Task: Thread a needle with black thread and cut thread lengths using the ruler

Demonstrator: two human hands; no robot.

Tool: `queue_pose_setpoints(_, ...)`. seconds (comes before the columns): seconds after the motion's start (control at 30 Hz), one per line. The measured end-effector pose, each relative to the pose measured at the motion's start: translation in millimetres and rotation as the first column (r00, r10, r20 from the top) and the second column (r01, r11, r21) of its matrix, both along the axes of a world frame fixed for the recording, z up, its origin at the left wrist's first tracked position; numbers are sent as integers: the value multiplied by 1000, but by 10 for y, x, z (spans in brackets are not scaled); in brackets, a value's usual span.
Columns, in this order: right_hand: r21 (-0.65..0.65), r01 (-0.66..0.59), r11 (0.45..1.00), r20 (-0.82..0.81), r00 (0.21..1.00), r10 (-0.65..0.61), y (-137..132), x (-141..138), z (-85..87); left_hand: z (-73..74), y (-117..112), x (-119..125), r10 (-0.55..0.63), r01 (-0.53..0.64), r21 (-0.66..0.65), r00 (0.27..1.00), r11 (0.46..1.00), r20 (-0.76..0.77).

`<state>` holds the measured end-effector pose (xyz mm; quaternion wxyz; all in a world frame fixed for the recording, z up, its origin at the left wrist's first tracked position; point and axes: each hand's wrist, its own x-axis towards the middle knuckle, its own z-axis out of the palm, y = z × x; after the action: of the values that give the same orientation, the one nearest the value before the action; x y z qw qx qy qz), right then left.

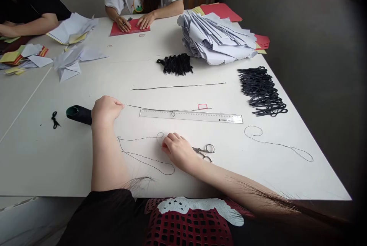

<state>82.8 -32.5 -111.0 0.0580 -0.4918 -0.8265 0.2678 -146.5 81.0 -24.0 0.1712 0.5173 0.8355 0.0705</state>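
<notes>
My left hand (106, 109) is closed in a pinch on the end of a thin black cord (134, 106), which runs right along the upper edge of a clear ruler (189, 116). Beside the left wrist lies a black tube with a green inside (78, 114). My right hand (179, 148) is closed near a loose loop of thin dark thread (143, 138); its fingertips point down and partly hide what they hold, if anything. Metal scissors (208, 150) lie partly under the right hand. Another straight black cord (177, 86) lies beyond the ruler.
A bundle of black cords (177, 64) and a row of looped black cords (260, 89) lie beyond and right. A pile of folded white paper (218, 39) stands behind. Across the table, a person's hands (134, 22) press red paper (117, 31). Curled thread (278, 143) lies right.
</notes>
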Motion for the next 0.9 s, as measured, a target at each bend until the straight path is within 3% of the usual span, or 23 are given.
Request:
queue_pose_setpoints(0.13, 16, 22, 1000, 2, 1000, -22, 23, 103, 14, -41, 13, -5, 10, -10, -3, 999, 1000, -32)
queue_pose_setpoints(0.27, 88, 116, 989, -52, 992, -112, 136, 424, 192, -20, 22, 54, 14, -12, 38, 997, 999, -72)
queue_pose_setpoints(0.33, 152, 180, 972, -163, 974, -155, 182, 605, 320, 35, -10, 198, -17, 28, 118, 996, 993, -89)
queue_pose_setpoints(0.4, 185, 225, 957, -285, 944, -167, 207, 754, 454, 100, -84, 442, -135, 139, 222, 990, 965, -33)
queue_pose_setpoints(0.43, 184, 236, 954, -328, 930, -166, 212, 810, 516, 127, -135, 590, -291, 244, 319, 950, 916, 110)
queue_pose_setpoints(0.47, 178, 241, 954, -360, 918, -165, 214, 855, 571, 144, -191, 746, -454, 341, 367, 843, 865, 287)
queue_pose_setpoints(0.5, 168, 244, 955, -386, 908, -164, 215, 888, 615, 148, -249, 897, -576, 449, 364, 675, 816, 460)
queue_pose_setpoints(0.53, 158, 248, 956, -408, 898, -166, 217, 913, 647, 140, -304, 1034, -630, 551, 342, 503, 761, 592)
queue_pose_setpoints(0.57, 148, 254, 956, -425, 889, -171, 219, 932, 667, 118, -351, 1149, -631, 623, 315, 384, 716, 674)
queue_pose_setpoints(0.6, 137, 263, 955, -439, 881, -180, 221, 947, 675, 87, -387, 1237, -606, 650, 293, 327, 701, 725)
queue_pose_setpoints(0.63, 124, 274, 954, -448, 873, -193, 224, 960, 674, 48, -411, 1296, -575, 648, 268, 321, 713, 752)
queue_pose_setpoints(0.73, 75, 304, 950, -464, 853, -237, 221, 977, 650, -66, -422, 1339, -498, 592, 201, 394, 781, 772)
queue_pose_setpoints(0.9, -26, 315, 949, -522, 805, -281, 245, 1001, 623, -121, -381, 1320, -473, 618, 170, 367, 767, 801)
